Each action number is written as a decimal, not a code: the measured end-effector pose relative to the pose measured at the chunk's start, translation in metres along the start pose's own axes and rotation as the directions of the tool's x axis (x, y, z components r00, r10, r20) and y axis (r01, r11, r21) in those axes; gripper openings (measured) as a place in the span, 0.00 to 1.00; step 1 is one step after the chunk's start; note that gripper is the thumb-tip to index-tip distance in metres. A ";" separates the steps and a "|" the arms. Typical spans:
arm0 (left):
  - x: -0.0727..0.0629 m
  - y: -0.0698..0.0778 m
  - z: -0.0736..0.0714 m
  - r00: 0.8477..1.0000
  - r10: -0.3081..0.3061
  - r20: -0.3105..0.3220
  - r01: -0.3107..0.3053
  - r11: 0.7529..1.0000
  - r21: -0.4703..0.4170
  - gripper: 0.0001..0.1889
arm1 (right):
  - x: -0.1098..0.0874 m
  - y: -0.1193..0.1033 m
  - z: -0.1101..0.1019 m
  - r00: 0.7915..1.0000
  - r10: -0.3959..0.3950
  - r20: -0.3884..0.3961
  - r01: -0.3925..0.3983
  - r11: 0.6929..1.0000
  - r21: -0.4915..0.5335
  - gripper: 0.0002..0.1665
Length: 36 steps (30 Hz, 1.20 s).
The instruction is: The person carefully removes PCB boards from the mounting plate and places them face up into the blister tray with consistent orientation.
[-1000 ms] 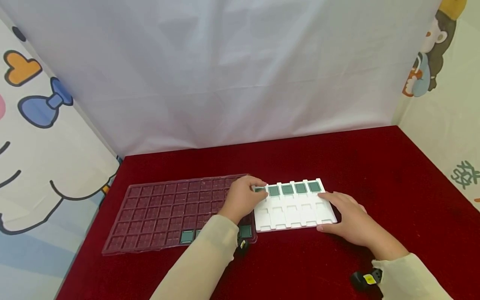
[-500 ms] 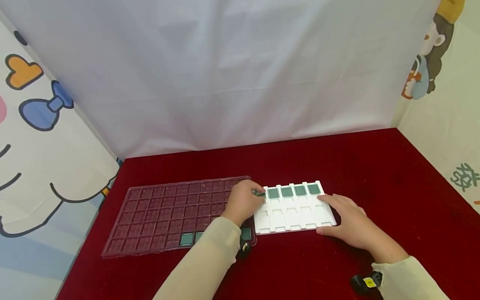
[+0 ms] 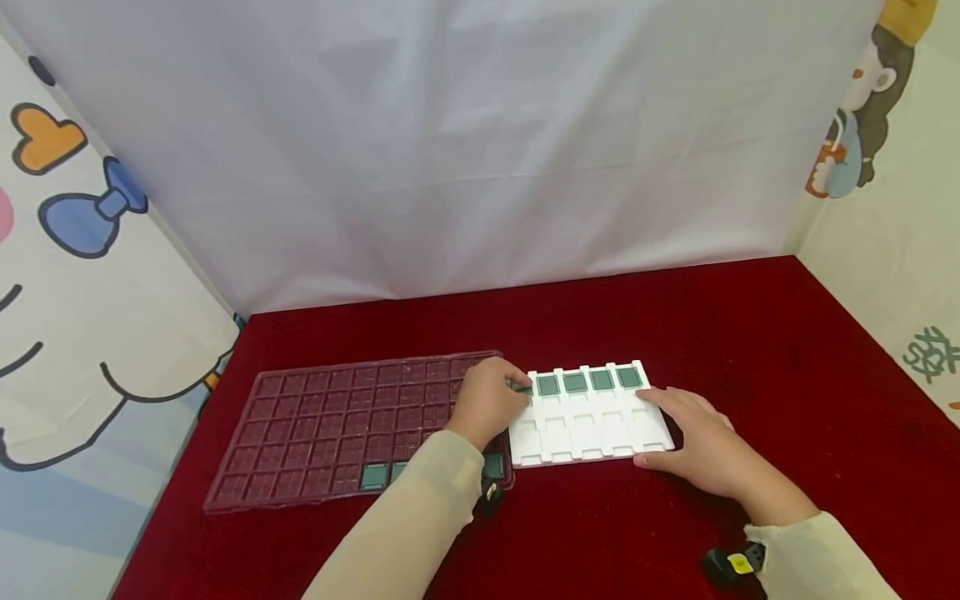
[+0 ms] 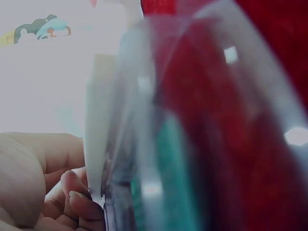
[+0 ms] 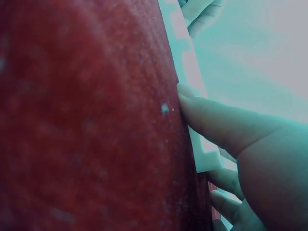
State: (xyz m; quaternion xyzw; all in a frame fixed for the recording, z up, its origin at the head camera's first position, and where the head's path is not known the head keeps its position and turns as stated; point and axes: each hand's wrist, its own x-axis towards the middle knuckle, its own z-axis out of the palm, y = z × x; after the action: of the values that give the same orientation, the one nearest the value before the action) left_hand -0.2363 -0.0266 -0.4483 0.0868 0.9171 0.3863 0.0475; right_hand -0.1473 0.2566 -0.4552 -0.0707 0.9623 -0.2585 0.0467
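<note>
My left hand (image 3: 487, 400) pinches a small green square chip (image 3: 521, 387) between thumb and index finger at the far-left pocket of the white tray (image 3: 585, 429). That chip is mostly hidden by the fingers. Several more green chips (image 3: 575, 382) fill the rest of the tray's back row, and its front pockets are bare. At the tray's right end, my right hand (image 3: 697, 437) grips it, thumb at the front corner and index finger on the right edge. The right wrist view shows the thumb (image 5: 216, 120) against the tray's side (image 5: 204, 154).
A clear plastic tray (image 3: 315, 429) with many pockets lies left of the white tray, its right edge alongside. Green chips (image 3: 373, 476) sit in its front row, partly hidden by my left sleeve (image 3: 405, 508). Red cloth (image 3: 592, 533) covers the table; a white curtain (image 3: 480, 167) hangs behind.
My left fingertips have shifted slightly left at the far-left pocket, and the chip between them now shows as a thinner sliver. The right hand has stayed on the white tray.
</note>
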 end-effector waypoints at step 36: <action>-0.006 0.012 -0.001 0.989 0.143 -0.021 -0.133 0.958 0.255 0.08 | -0.001 0.000 0.000 1.000 0.010 0.007 -0.010 1.000 -0.004 0.56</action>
State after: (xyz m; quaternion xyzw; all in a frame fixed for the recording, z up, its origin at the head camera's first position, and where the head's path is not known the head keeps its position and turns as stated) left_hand -0.2288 -0.0204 -0.4394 0.1483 0.9513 0.2701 -0.0091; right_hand -0.1464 0.2568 -0.4549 -0.0669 0.9629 -0.2562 0.0512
